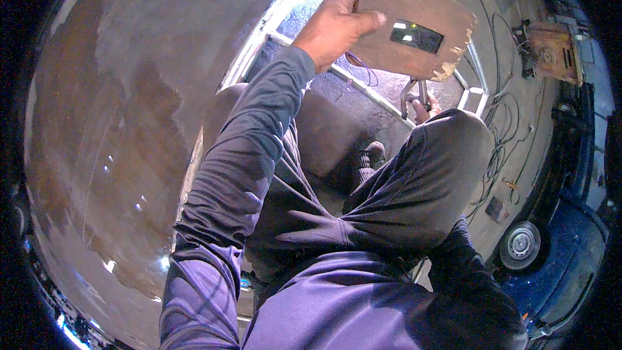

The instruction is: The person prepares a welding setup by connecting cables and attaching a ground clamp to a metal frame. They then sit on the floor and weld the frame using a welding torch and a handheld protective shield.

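My left hand (340,28) grips the left edge of a brown hand-held welding shield (427,10), thumb on its face. The shield has a small dark window, and its right edge is chipped and worn. Below the shield, just beyond my right knee, my right hand (429,109) is closed around a dark electrode holder (422,93) with a bent lever. The knee and shield hide parts of both. Behind the shield runs a welded-looking frame of light metal tubes (366,85), brightly lit at its far side. A thin purple wire (366,68) loops beside my left hand.
Wet-looking patches mark the concrete floor (123,129) at left. Black cables (502,136) lie coiled on the right, near a rusty box-shaped machine (554,52). A blue car with a silver wheel (520,245) stands at lower right. My shoe (372,153) shows between my knees.
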A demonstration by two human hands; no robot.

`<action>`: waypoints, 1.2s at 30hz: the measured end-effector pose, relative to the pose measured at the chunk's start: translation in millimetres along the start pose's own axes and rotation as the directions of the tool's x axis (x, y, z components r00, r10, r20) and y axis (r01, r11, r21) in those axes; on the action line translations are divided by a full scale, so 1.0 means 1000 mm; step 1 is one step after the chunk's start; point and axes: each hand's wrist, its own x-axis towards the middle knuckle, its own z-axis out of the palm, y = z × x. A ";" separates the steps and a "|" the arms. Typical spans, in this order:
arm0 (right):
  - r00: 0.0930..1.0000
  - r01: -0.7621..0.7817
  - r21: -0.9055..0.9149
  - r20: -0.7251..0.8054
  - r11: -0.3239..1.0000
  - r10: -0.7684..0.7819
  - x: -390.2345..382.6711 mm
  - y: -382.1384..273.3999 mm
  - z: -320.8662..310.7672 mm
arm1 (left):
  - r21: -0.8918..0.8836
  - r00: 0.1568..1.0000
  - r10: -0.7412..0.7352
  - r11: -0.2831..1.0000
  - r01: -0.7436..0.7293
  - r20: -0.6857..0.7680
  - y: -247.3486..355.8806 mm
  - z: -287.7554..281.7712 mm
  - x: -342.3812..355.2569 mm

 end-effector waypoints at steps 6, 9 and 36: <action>0.977 0.202 0.072 -0.090 0.977 -0.195 0.003 0.024 0.007 | 0.090 0.993 0.056 0.995 -0.046 -0.107 0.003 0.004 0.000; 0.958 0.265 0.031 -0.119 0.964 -0.260 0.007 0.039 0.008 | 0.109 0.959 0.114 0.990 -0.088 -0.259 0.012 0.003 0.003; 0.969 0.231 0.162 -0.121 0.959 -0.213 0.012 0.050 0.012 | 0.060 0.999 0.039 0.997 -0.038 -0.009 0.014 0.005 -0.004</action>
